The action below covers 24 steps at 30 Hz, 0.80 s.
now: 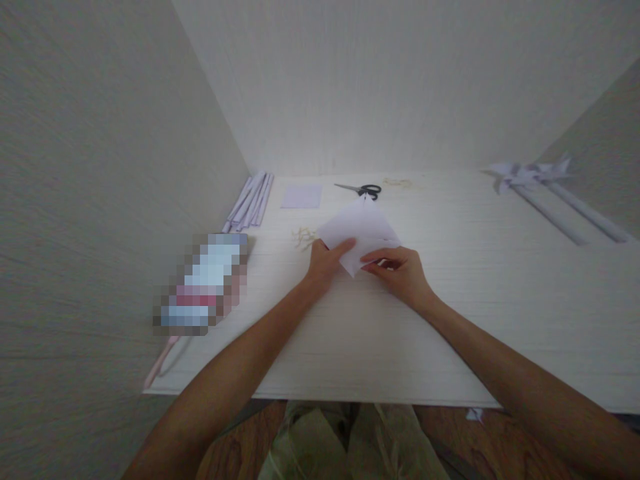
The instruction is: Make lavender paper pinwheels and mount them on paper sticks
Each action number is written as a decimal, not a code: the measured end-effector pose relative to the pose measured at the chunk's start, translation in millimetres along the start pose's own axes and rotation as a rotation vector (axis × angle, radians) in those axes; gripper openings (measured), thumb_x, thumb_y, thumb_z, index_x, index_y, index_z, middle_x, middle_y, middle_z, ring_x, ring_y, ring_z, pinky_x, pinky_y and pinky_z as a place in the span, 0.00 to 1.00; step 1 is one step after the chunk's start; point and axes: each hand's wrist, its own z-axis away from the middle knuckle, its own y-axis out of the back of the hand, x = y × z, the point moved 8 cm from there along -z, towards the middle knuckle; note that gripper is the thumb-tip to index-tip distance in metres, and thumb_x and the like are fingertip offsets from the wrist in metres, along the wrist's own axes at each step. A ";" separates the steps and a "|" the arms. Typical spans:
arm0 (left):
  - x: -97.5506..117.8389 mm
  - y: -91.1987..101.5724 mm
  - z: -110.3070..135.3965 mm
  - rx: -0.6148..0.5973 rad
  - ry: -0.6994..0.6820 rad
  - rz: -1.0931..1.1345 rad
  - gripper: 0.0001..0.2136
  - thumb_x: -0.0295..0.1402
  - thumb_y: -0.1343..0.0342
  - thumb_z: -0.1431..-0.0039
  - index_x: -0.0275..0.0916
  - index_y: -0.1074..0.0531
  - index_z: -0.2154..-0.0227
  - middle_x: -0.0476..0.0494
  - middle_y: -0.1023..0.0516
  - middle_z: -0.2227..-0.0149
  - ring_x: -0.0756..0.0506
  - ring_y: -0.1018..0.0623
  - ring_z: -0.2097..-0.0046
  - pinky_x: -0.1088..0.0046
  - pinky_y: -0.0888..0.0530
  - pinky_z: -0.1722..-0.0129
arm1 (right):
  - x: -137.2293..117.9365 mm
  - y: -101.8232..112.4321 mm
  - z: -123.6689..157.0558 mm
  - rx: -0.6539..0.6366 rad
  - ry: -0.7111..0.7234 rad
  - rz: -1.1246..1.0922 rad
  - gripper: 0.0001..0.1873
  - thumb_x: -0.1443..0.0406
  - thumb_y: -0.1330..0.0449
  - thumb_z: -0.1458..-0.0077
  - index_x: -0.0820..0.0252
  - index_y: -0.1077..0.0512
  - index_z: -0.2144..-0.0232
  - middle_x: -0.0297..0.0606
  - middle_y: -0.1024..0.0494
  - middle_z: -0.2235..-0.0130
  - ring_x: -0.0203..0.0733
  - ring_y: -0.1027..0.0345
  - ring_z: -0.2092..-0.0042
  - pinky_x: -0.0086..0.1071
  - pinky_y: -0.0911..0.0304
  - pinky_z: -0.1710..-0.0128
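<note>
A white square sheet of paper is held over the middle of the table, turned so that one corner points toward me. Short slits show at its far corner and its right corner. My left hand grips the sheet from the left, thumb on top and the other fingers hidden underneath. At the near right edge, my right hand is closed, with thumb and fingertips pinching the paper. Just beyond the far corner lie scissors with black handles. Thin yellowish strands lie left of the sheet, partly behind it.
Several rolled paper sticks lie at the back left, beside a flat paper square. More yellowish strands lie behind. Paper pinwheels on sticks rest at right. A blurred-out object stands at left. Walls enclose the table.
</note>
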 end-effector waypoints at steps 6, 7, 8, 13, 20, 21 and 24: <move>1.6 -0.4 -0.6 0.001 -0.034 -0.065 0.13 0.33 0.40 0.65 0.34 0.28 0.72 0.43 0.24 0.68 0.48 0.26 0.67 0.71 0.30 0.66 | 10.0 1.0 -2.2 0.038 -0.162 -0.201 0.10 0.60 0.38 0.63 0.63 0.29 0.79 0.34 0.28 0.80 0.32 0.38 0.80 0.27 0.42 0.82; 2.3 -0.9 -0.6 -0.003 -0.044 -0.076 0.13 0.33 0.40 0.64 0.34 0.28 0.72 0.43 0.24 0.68 0.49 0.26 0.68 0.71 0.30 0.66 | 11.4 1.3 -2.5 0.048 -0.182 -0.224 0.11 0.60 0.38 0.63 0.63 0.30 0.79 0.33 0.30 0.81 0.31 0.38 0.81 0.26 0.43 0.83; 2.9 -1.2 -0.6 -0.006 -0.052 -0.090 0.13 0.33 0.40 0.64 0.34 0.28 0.72 0.44 0.24 0.68 0.49 0.27 0.68 0.72 0.30 0.66 | 12.7 1.4 -2.8 0.055 -0.200 -0.241 0.11 0.59 0.38 0.63 0.62 0.31 0.79 0.32 0.31 0.83 0.31 0.38 0.81 0.26 0.43 0.83; 4.6 -2.7 0.6 -0.014 -0.083 -0.162 0.10 0.34 0.40 0.63 0.35 0.28 0.74 0.47 0.25 0.72 0.51 0.28 0.71 0.74 0.31 0.69 | 20.4 1.9 -2.8 0.096 -0.280 -0.322 0.12 0.59 0.38 0.64 0.62 0.31 0.79 0.31 0.31 0.83 0.30 0.40 0.81 0.25 0.45 0.83; 7.9 -10.5 6.4 -0.064 -0.105 -0.187 0.10 0.33 0.41 0.62 0.36 0.27 0.73 0.46 0.24 0.70 0.50 0.27 0.69 0.72 0.31 0.66 | 26.8 4.8 -2.3 0.171 -0.283 -0.408 0.09 0.61 0.38 0.64 0.62 0.30 0.80 0.31 0.31 0.80 0.28 0.42 0.79 0.24 0.44 0.80; 8.4 -11.2 6.8 -0.069 -0.105 -0.186 0.10 0.33 0.41 0.62 0.36 0.27 0.72 0.46 0.24 0.70 0.49 0.27 0.69 0.72 0.31 0.66 | 27.0 5.0 -2.2 0.177 -0.279 -0.420 0.08 0.62 0.37 0.64 0.62 0.30 0.80 0.31 0.31 0.80 0.28 0.42 0.78 0.24 0.44 0.79; 8.4 -12.7 7.8 -0.073 -0.095 -0.187 0.10 0.33 0.41 0.62 0.35 0.27 0.73 0.46 0.24 0.69 0.49 0.27 0.69 0.72 0.31 0.66 | 29.3 3.9 -0.9 0.188 -0.296 -0.489 0.08 0.63 0.37 0.65 0.62 0.30 0.81 0.31 0.31 0.79 0.29 0.40 0.77 0.25 0.43 0.77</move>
